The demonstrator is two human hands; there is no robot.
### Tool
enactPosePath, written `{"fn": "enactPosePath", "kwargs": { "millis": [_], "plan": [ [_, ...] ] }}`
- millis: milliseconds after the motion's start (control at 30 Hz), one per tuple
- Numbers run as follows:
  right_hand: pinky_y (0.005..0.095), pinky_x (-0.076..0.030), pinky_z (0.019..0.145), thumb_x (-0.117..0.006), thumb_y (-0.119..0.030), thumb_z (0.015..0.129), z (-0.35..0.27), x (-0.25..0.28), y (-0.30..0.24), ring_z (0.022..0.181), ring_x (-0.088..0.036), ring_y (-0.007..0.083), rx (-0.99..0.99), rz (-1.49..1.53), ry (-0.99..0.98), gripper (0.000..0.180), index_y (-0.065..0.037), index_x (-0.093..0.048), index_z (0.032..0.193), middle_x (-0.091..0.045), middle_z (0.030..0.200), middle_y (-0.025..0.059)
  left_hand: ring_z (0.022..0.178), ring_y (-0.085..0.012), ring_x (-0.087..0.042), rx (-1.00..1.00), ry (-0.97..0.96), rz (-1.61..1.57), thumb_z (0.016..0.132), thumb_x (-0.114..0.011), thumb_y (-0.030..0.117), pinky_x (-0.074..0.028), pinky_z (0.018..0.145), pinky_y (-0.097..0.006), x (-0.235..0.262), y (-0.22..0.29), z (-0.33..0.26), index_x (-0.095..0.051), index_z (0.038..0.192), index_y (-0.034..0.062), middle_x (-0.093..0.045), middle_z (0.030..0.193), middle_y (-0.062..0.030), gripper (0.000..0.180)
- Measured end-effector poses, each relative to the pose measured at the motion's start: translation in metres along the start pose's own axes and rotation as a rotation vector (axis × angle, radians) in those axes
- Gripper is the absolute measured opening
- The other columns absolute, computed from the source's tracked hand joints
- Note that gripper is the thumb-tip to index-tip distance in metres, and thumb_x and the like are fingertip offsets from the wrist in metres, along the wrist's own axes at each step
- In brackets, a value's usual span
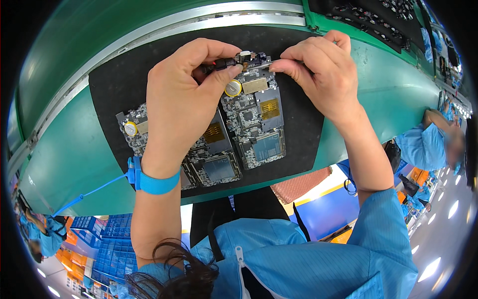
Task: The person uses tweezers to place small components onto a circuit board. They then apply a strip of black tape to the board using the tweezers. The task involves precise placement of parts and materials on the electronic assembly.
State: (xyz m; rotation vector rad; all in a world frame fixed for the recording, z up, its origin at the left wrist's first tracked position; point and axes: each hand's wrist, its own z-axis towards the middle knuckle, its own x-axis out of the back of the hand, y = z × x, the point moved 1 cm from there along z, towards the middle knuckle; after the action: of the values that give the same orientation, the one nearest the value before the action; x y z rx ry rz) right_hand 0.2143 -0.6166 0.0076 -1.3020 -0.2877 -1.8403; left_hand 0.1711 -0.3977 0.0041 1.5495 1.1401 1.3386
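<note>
Carefully: a small part is being worked at the top of a circuit board

Right now a circuit board (253, 117) is being steadied on the black mat (112, 89) by the left hand (181, 99), whose thumb is being pressed down just beside the round coin cell (232, 88). A dark connector with red wire (219, 64) is being pinched under that hand's fingertips at the board's top edge. Thin tweezers (259, 63) are being gripped by the right hand (323, 74), their tip being brought against the small part there. Both hands are closed on what they hold and nearly touching.

For a clean result, the board is best kept flat under steady thumb pressure, and the tweezers guided lightly, without prying at neighbouring parts. A second board (142, 129) is lying alongside, partly covered by the left wrist with its blue strap (152, 180).
</note>
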Motion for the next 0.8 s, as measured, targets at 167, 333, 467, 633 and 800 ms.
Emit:
{"fn": "enactPosePath", "kwargs": {
  "millis": [167, 333, 467, 633, 800],
  "plan": [
    [0.0332, -0.037, 0.076, -0.081, -0.032, 0.074, 0.005, 0.0, 0.006, 0.063, -0.057, 0.0149, 0.032, 0.03, -0.01, 0.023, -0.015, -0.065, 0.075, -0.059, 0.066, -0.0053, 0.087, -0.0071, -0.064, 0.006, -0.038, 0.04, 0.086, -0.074, 0.0, -0.05, 0.079, -0.021, 0.003, 0.005, -0.001, -0.071, 0.111, 0.0003, -0.073, 0.1, -0.0032, 0.025],
    [0.0332, -0.038, 0.078, -0.08, -0.033, 0.076, 0.005, 0.001, 0.01, 0.063, -0.058, 0.0148, 0.005, 0.057, -0.039, 0.022, -0.015, -0.067, 0.075, -0.061, 0.067, -0.0051, 0.088, -0.0075, -0.064, -0.003, -0.051, 0.056, 0.086, -0.074, 0.0, -0.051, 0.079, -0.021, 0.003, 0.004, -0.001, -0.071, 0.111, 0.0001, -0.073, 0.101, -0.0035, 0.025],
    [0.0332, -0.038, 0.077, -0.081, -0.032, 0.077, 0.005, 0.001, 0.01, 0.063, -0.058, 0.0149, 0.024, 0.063, -0.032, 0.022, -0.015, -0.067, 0.075, -0.06, 0.066, -0.0047, 0.088, -0.0076, -0.064, 0.017, -0.053, 0.06, 0.086, -0.074, -0.001, -0.051, 0.079, -0.021, 0.002, 0.004, 0.0, -0.071, 0.111, 0.0, -0.073, 0.101, -0.0037, 0.025],
    [0.033, -0.037, 0.075, -0.082, -0.03, 0.075, -0.001, 0.001, 0.001, 0.064, -0.058, 0.0145, -0.029, 0.043, -0.041, 0.023, -0.014, -0.067, 0.075, -0.059, 0.065, -0.0047, 0.087, -0.0074, -0.064, 0.017, -0.038, 0.067, 0.086, -0.074, -0.001, -0.051, 0.079, -0.021, 0.002, 0.004, -0.001, -0.071, 0.111, 0.0, -0.073, 0.1, -0.0035, 0.025],
    [0.0332, -0.037, 0.074, -0.083, -0.031, 0.074, -0.003, 0.001, 0.001, 0.064, -0.057, 0.0139, -0.011, 0.016, 0.014, 0.025, -0.013, -0.066, 0.075, -0.058, 0.065, -0.0045, 0.087, -0.007, -0.064, 0.001, -0.043, 0.072, 0.086, -0.074, -0.001, -0.051, 0.079, -0.021, 0.002, 0.004, -0.001, -0.071, 0.111, 0.0002, -0.074, 0.1, -0.0031, 0.025]
  ]
}}
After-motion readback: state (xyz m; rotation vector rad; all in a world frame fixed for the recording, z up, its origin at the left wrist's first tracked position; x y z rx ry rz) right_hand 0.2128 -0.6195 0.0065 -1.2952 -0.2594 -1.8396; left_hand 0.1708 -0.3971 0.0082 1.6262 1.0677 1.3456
